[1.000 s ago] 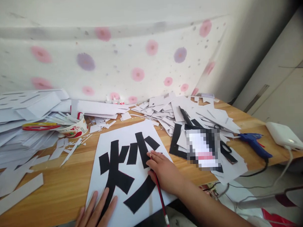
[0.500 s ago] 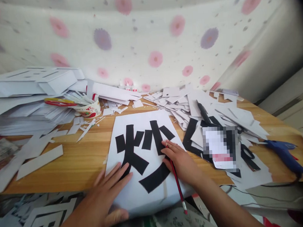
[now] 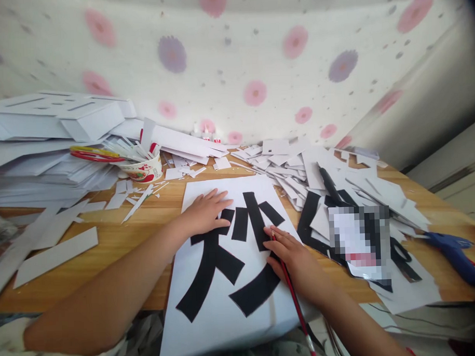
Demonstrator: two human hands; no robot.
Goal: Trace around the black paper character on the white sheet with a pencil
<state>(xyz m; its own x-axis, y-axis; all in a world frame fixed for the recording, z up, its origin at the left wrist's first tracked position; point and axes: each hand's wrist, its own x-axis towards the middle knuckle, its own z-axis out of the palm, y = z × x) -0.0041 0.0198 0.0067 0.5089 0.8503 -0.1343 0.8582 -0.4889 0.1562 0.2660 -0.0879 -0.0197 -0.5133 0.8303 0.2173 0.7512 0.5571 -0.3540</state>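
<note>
A white board (image 3: 223, 329) lies at the table's front edge, its lower end reaching past it. Black cut-out strokes (image 3: 198, 283) on it form a character. My left hand (image 3: 207, 213) rests with fingers spread on the upper left strokes, partly covering them. On the right, my right hand (image 3: 289, 254) holds a red pencil (image 3: 294, 295), point up towards the strokes and eraser end towards me. Its fingertips touch the board beside the tall middle stroke (image 3: 256, 221).
Scissors and strips fill a paper cup (image 3: 146, 171) at the back left, near stacked white boards (image 3: 46, 174). Offcuts (image 3: 276, 161) lie behind. To the right are a black pen (image 3: 329, 181), a blurred-out patch, black scissors (image 3: 399, 250) and a blue glue gun (image 3: 458, 253).
My left hand has moved from the lower left of the board up to the upper left strokes. The view has shifted slightly. My right hand still holds the pencil near the same stroke.
</note>
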